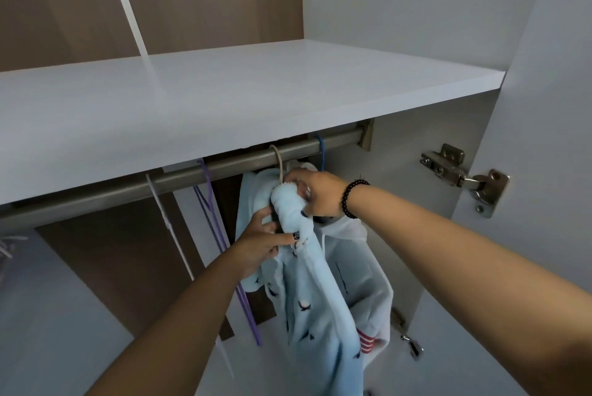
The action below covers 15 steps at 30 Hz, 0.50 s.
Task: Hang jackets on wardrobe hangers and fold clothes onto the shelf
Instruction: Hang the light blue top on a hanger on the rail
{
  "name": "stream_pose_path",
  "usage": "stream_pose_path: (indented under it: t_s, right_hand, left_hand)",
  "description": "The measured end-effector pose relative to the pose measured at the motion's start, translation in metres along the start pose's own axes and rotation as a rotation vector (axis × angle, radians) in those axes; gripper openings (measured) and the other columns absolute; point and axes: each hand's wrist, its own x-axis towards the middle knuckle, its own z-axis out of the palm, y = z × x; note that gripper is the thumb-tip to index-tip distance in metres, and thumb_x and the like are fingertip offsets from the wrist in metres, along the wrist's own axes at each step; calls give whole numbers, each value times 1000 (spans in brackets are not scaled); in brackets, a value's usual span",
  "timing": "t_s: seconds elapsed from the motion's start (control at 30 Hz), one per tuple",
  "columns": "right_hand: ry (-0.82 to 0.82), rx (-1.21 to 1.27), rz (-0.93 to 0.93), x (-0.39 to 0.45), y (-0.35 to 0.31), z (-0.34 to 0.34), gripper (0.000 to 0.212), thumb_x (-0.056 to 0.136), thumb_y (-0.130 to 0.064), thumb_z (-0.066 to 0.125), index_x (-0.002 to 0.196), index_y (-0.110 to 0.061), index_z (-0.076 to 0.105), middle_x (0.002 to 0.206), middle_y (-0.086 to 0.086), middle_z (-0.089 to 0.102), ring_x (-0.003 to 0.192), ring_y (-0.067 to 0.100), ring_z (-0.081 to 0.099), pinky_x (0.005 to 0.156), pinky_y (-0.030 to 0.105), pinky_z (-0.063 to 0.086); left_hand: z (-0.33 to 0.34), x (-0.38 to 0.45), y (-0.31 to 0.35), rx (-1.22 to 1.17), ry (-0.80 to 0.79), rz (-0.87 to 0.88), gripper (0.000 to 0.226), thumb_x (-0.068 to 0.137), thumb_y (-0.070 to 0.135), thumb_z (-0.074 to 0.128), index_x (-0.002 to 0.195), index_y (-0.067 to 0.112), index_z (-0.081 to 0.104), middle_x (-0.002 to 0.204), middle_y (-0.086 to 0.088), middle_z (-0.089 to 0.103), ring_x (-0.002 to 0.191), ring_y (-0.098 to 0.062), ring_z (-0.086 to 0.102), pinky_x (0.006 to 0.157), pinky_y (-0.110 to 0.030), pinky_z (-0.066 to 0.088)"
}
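A light blue jacket (307,299) with small dark prints hangs from a beige hanger (279,160) hooked on the metal wardrobe rail (179,176). My right hand (315,192), with a black bead bracelet on the wrist, grips the bunched collar just under the hook. My left hand (261,243) grips the blue fabric a little lower on the left side. Behind the blue jacket hangs a white hooded jacket (362,270) with red stripes, on a blue hanger (321,152). The white shelf (224,97) lies above the rail.
An unused purple hanger (213,219) and a white hanger (166,216) hang on the rail to the left. The open wardrobe door (544,107) with its metal hinge (464,176) stands at the right. The back panel is brown.
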Motion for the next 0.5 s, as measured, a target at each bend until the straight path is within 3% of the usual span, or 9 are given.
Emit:
stream_pose_path:
  t_s: [0.13, 0.2, 0.27, 0.37, 0.43, 0.5]
  right_hand:
    - [-63, -213, -51, -1, -11, -5, 48, 75, -9, 71, 119, -17, 54, 106, 4, 59, 97, 23, 56, 78, 33, 49]
    - [160, -362, -232, -8, -14, -7, 30, 69, -10, 72, 98, -14, 66, 102, 8, 57, 96, 27, 52, 73, 34, 46]
    - [448, -438, -460, -16, -11, -4, 13, 62, -12, 73, 73, -11, 65, 90, 10, 57, 88, 29, 50, 69, 31, 41]
    - [585, -455, -686, -28, -4, 11, 9, 67, -7, 68, 71, -9, 61, 81, 8, 58, 81, 23, 49, 69, 32, 43]
    - [636, -464, -748, -33, -3, 20, 18, 65, 6, 63, 72, -9, 56, 73, 6, 55, 71, 21, 46, 62, 32, 45]
    - [726, -497, -750, -37, -2, 25, 22, 69, 8, 55, 76, -12, 49, 69, 5, 50, 63, 19, 41, 58, 28, 38]
  left_hand:
    - [-8, -4, 0, 48, -73, 66, 72, 56, 9, 79, 123, 24, 55, 99, 1, 73, 87, -14, 65, 68, -26, 45]
    - [-10, -3, 1, 110, -10, 181, 66, 45, 15, 83, 107, 16, 60, 95, -2, 71, 86, -16, 65, 67, -23, 51]
    - [-12, -2, -1, 205, 79, 303, 59, 39, 26, 85, 90, 14, 56, 103, -4, 64, 92, -14, 61, 76, -25, 52]
    - [-11, -7, -3, 231, 44, 413, 73, 41, 25, 86, 104, 17, 47, 129, 2, 51, 113, -3, 53, 92, -21, 49]
    - [-10, -12, 2, 256, -23, 423, 86, 44, 28, 83, 121, 22, 45, 122, 3, 56, 108, -4, 57, 86, -19, 50]
    - [-8, -19, 2, 360, 15, 502, 65, 52, 25, 81, 110, 25, 54, 103, 3, 63, 92, -9, 61, 73, -15, 49]
